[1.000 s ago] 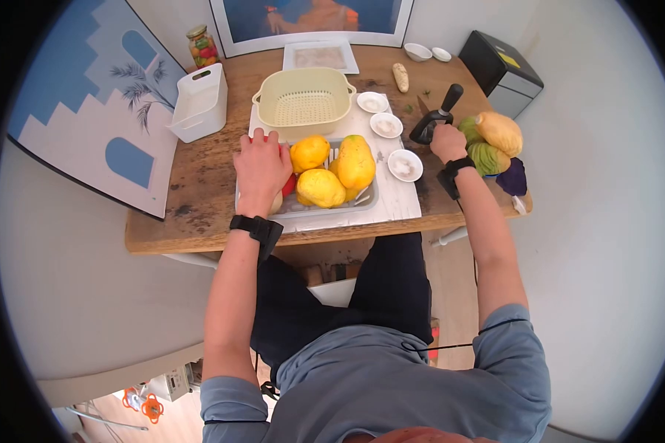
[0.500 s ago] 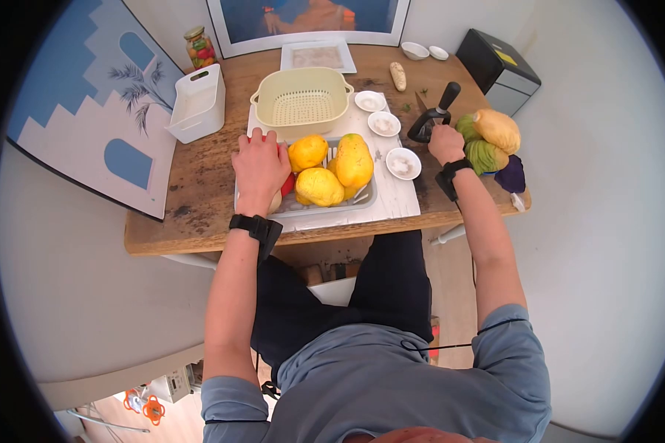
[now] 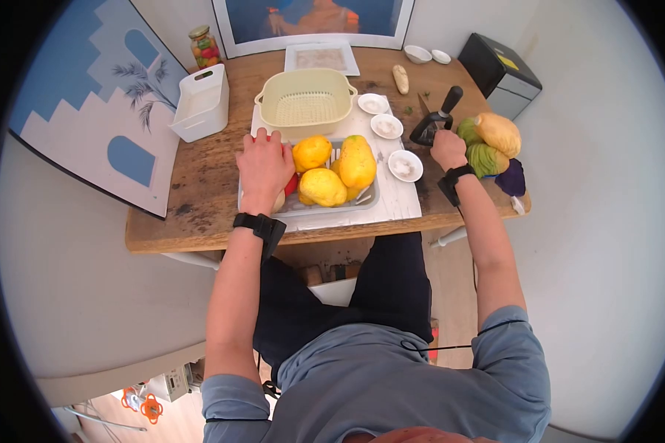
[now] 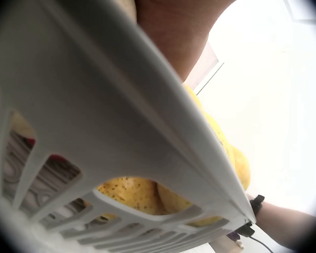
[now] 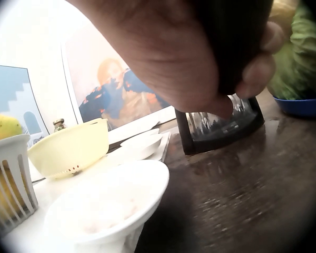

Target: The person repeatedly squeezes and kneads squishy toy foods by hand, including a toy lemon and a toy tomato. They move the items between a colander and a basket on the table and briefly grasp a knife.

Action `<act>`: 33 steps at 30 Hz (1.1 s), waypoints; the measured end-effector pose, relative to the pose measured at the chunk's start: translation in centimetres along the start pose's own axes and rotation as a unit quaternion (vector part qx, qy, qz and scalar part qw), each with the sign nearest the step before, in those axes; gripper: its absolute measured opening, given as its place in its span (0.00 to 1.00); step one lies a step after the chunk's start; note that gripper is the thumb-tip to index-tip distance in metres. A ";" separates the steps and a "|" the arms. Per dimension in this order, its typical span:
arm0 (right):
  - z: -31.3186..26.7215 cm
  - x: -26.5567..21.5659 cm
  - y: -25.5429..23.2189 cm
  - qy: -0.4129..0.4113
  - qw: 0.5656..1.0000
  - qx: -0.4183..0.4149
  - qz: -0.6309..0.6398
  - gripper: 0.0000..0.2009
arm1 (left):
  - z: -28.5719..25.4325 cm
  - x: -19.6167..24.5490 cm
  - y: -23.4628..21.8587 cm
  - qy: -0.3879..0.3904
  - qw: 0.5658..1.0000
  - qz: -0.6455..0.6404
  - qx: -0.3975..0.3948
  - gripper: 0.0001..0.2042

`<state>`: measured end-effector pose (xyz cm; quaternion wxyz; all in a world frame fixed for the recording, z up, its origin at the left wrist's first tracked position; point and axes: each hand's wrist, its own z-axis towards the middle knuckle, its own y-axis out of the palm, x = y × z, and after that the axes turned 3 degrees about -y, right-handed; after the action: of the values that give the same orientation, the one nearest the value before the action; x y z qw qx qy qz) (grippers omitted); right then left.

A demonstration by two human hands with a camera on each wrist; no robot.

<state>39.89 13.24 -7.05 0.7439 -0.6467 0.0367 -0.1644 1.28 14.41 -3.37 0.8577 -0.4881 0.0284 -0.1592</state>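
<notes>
My left hand (image 3: 264, 166) reaches over the left end of a pale grey slotted basket (image 4: 110, 100), its bent fingers on a red fruit (image 3: 291, 184) that is mostly hidden beneath it. Large knobbly yellow fruits (image 3: 323, 188) fill the rest of the basket. On the right side of the table, my right hand (image 3: 448, 150) grips a black-handled tool (image 3: 454, 96) whose handle points up. In the right wrist view, curled fingers are around its dark part, above a black frame (image 5: 221, 139) with metal blades inside. The frame is at the tabletop.
A cream colander (image 3: 307, 103) stands behind the basket. Small white bowls (image 3: 405, 166) line the white board's right side. Yellow and green produce (image 3: 500, 133) sits right of my right hand. A white bin (image 3: 201, 103) is at left, a pale root (image 3: 400, 79) and a black box (image 3: 500, 74) behind.
</notes>
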 end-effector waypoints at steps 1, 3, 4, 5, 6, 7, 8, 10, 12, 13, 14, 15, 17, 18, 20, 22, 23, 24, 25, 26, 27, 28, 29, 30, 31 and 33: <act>0.0 0.1 0.0 -0.004 1.000 0.005 -0.004 0.10 | 0.1 0.0 0.0 -0.003 1.000 0.000 0.003 0.12; -0.4 0.2 0.2 -0.011 1.000 0.013 -0.002 0.10 | 0.1 -0.1 0.0 -0.004 1.000 -0.004 0.005 0.12; -0.6 0.3 0.4 -0.015 1.000 0.018 0.001 0.10 | 0.0 -0.1 0.0 -0.004 1.000 -0.009 0.004 0.12; -0.8 0.5 0.5 -0.017 1.000 0.020 -0.007 0.09 | 0.0 -0.1 0.0 -0.007 1.000 -0.009 0.004 0.12; -1.1 0.8 0.8 -0.019 1.000 0.020 -0.009 0.09 | 0.0 -0.2 0.1 -0.007 1.000 -0.010 0.003 0.12; -1.5 1.1 1.0 -0.025 0.999 0.022 -0.003 0.09 | 0.1 -0.2 0.1 -0.006 1.000 -0.011 0.003 0.12; -2.1 1.3 1.4 -0.030 0.999 0.025 0.003 0.09 | 0.1 -0.2 0.1 -0.008 1.000 -0.012 0.003 0.12; -3.9 1.2 0.5 -0.044 0.999 0.030 0.001 0.11 | 0.1 -0.2 0.0 -0.005 1.000 -0.007 0.004 0.12; -5.2 1.6 0.7 -0.011 0.999 0.038 0.018 0.10 | 0.1 -0.2 0.0 -0.009 1.000 -0.009 -0.002 0.12; -5.8 1.8 0.9 -0.014 0.999 0.045 0.015 0.12 | 0.2 -0.3 0.0 -0.010 1.000 -0.011 -0.006 0.12; -6.3 1.8 1.1 -0.014 0.999 0.045 0.014 0.12 | 0.1 -0.3 0.0 -0.011 1.000 -0.012 -0.006 0.12; -6.8 1.7 1.2 -0.003 0.999 0.047 0.020 0.12 | 0.1 -0.3 0.0 -0.010 1.000 -0.012 -0.003 0.12; -7.7 1.9 1.5 0.010 0.999 0.047 0.023 0.13 | 0.1 -0.2 0.2 -0.009 1.000 -0.015 -0.002 0.12; -8.1 1.9 1.7 0.015 0.998 0.046 0.028 0.13 | 0.0 -0.2 0.2 -0.007 1.000 -0.011 0.001 0.12; -9.0 1.8 1.8 0.020 0.998 0.046 0.034 0.13 | 0.2 -0.4 0.1 -0.006 1.000 -0.006 0.007 0.12; -10.9 1.8 1.0 0.021 0.998 0.039 0.039 0.13 | 0.1 -0.3 0.0 -0.007 1.000 -0.007 0.005 0.12; -11.9 1.9 0.4 0.023 0.998 0.025 0.049 0.13 | 0.1 -0.4 0.0 -0.011 1.000 -0.008 0.004 0.12; -12.9 2.0 0.0 0.020 0.998 0.022 0.046 0.13 | 0.1 -0.4 0.0 -0.010 1.000 -0.005 0.001 0.12; -13.9 2.1 -0.4 0.026 0.999 0.008 0.042 0.13 | 0.1 -0.4 -0.1 -0.008 1.000 -0.003 -0.004 0.12; -14.9 2.4 -0.6 0.034 0.999 -0.005 0.037 0.13 | 0.1 -0.3 -0.1 -0.009 1.000 -0.007 -0.008 0.12; -15.8 2.9 -0.7 0.019 0.999 -0.004 0.044 0.13 | 0.1 -0.2 -0.2 -0.011 1.000 -0.003 -0.011 0.12; -16.3 3.1 -0.9 0.020 0.999 -0.006 0.041 0.13 | 0.1 -0.2 -0.2 -0.013 1.000 0.001 -0.015 0.12; -16.7 3.3 -1.1 0.014 0.999 -0.013 0.039 0.13 | 0.1 -0.2 -0.1 -0.013 1.000 -0.001 -0.016 0.12; -17.0 3.4 -1.2 0.010 0.999 -0.020 0.038 0.13 | 0.1 -0.2 -0.1 -0.014 1.000 -0.001 -0.015 0.12; -17.1 3.5 -1.3 0.011 0.999 -0.021 0.037 0.13 | 0.1 -0.2 0.0 -0.013 1.000 0.000 -0.014 0.12; -16.7 3.4 -1.4 0.003 0.999 -0.014 0.050 0.13 | 0.1 -0.2 0.0 -0.011 1.000 -0.001 -0.014 0.12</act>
<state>38.32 -3.76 -7.85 0.7421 -0.6538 0.0735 -0.1285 1.10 14.54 -3.37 0.8508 -0.5018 0.0202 -0.1544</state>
